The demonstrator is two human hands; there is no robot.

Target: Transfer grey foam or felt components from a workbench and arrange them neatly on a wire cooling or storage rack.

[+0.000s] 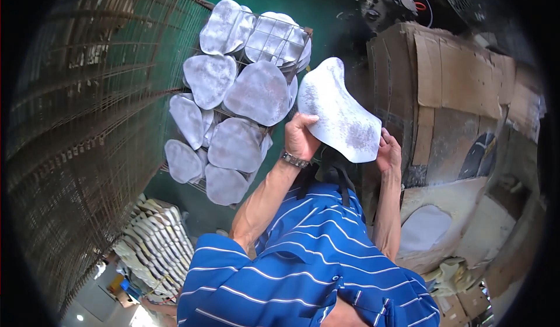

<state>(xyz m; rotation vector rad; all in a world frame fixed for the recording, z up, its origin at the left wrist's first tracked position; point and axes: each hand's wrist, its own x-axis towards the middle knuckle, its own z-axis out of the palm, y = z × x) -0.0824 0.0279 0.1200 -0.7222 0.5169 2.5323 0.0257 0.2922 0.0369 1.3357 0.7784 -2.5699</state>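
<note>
Between my two hands I hold up a curved white pad (338,111) with grey smudges across its face, tilted and clear of the rack. My left hand (301,136), with a metal watch on the wrist, pinches its lower left edge, thumb on top. At its lower right corner my right hand (389,151) grips the edge, fingers partly behind it. Just left of my left hand stands a wire rack (308,31) loaded with several similar rounded pads, such as a broad one (257,93) and another below it (235,144).
Tall rusty wire racks (105,94) line the left side. On the right, cardboard sheets (461,82) cover a large box-like structure, with one pale pad (426,228) lying low on it. A stack of pale pieces (154,242) stands at lower left. Dark machinery (388,6) sits at the back.
</note>
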